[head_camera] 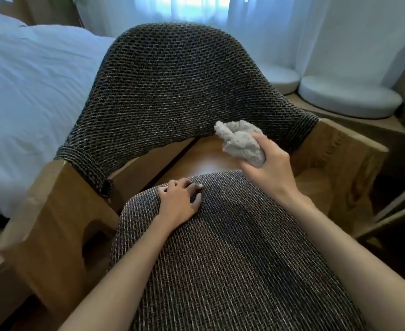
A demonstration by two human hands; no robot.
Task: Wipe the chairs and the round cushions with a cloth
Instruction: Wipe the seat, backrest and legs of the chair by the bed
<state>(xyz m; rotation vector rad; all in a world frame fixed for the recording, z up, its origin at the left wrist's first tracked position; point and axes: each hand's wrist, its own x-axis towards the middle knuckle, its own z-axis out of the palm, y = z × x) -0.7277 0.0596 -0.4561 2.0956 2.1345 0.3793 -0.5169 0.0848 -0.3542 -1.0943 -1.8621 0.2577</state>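
I can read no writing, label, brand mark or number anywhere in my view, not on the chair (172, 80), the cloth (240, 142) or the bedding (29, 80).

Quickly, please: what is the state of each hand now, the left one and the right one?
Left hand: open, resting on the chair seat, holding nothing.
Right hand: closed, fingers gripping the crumpled cloth.

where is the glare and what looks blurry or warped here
Head view: the window blows out white; the bed and armrest blur toward the frame's edge; wide-angle distortion bows the chair; the cloth in the right hand looks sharp.
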